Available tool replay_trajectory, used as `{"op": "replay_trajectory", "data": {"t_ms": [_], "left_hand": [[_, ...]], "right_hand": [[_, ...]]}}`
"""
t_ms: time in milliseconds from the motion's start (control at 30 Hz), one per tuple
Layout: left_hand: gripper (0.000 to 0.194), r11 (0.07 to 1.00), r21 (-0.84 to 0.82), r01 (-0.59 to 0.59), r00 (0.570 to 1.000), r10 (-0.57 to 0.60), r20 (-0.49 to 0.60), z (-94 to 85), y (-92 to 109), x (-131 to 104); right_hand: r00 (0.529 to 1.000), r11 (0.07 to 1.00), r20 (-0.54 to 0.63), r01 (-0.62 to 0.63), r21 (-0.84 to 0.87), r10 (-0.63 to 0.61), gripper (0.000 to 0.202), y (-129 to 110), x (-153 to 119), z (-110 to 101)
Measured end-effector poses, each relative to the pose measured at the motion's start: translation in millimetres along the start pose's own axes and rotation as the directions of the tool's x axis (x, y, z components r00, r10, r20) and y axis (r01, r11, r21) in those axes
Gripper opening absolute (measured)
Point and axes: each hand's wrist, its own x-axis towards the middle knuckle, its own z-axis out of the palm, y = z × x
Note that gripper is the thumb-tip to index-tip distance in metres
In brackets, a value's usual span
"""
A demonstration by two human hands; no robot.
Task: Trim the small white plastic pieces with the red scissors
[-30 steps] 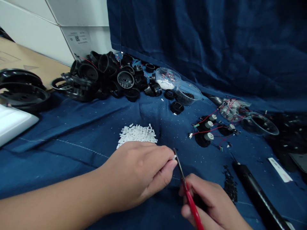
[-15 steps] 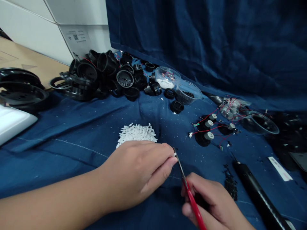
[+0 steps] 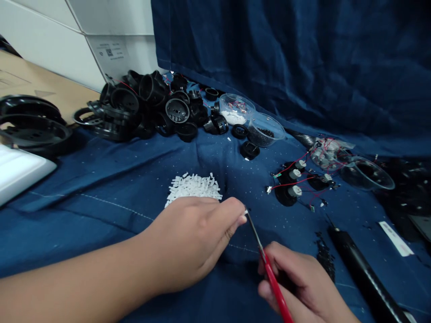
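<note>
My left hand [image 3: 198, 237] is closed in a pinch, with a small white piece [image 3: 246, 212] just showing at its fingertips. Red-handled scissors [image 3: 269, 269] are gripped in my right hand [image 3: 299, 282], their blades pointing up and away. The blade tips meet the white piece right beside my left fingertips. Behind my left hand lies a heap of small white cut pieces [image 3: 193, 186] on the blue cloth [image 3: 111, 179]. My left hand hides the near side of that heap.
Black round housings [image 3: 148, 98] are piled at the back left. Clear plastic bowls [image 3: 266, 130] hold small parts. Wired motors [image 3: 292, 190] lie to the right, near a black-handled screwdriver-like tool [image 3: 367, 273] and black bits [image 3: 325, 258]. A white box [image 3: 114, 49] stands behind.
My left thumb and fingers have shifted slightly around the white piece. The scissors look more closed, and the whole view has moved slightly.
</note>
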Motion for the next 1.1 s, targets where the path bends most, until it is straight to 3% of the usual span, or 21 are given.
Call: {"op": "replay_trajectory", "data": {"t_ms": [533,900,1100], "left_hand": [[0.019,0.998,0.055,0.014,1.000,-0.015,0.006,-1.0,-1.6,-0.7],[0.014,1.000,0.010,0.014,1.000,-0.014,0.018,-2.4,-1.0,1.4],[0.012,1.000,0.018,0.000,0.999,-0.001,0.032,-1.7,-2.1,0.3]], "right_hand": [[0.998,0.996,0.051,-0.029,0.083,0.025,0.039,0.2,-0.1,-1.8],[1.000,0.996,-0.001,-0.020,0.084,0.020,0.038,-2.2,-0.2,-1.1],[0.995,0.994,0.051,-0.086,0.065,0.082,0.040,-4.0,-3.8,-1.5]]}}
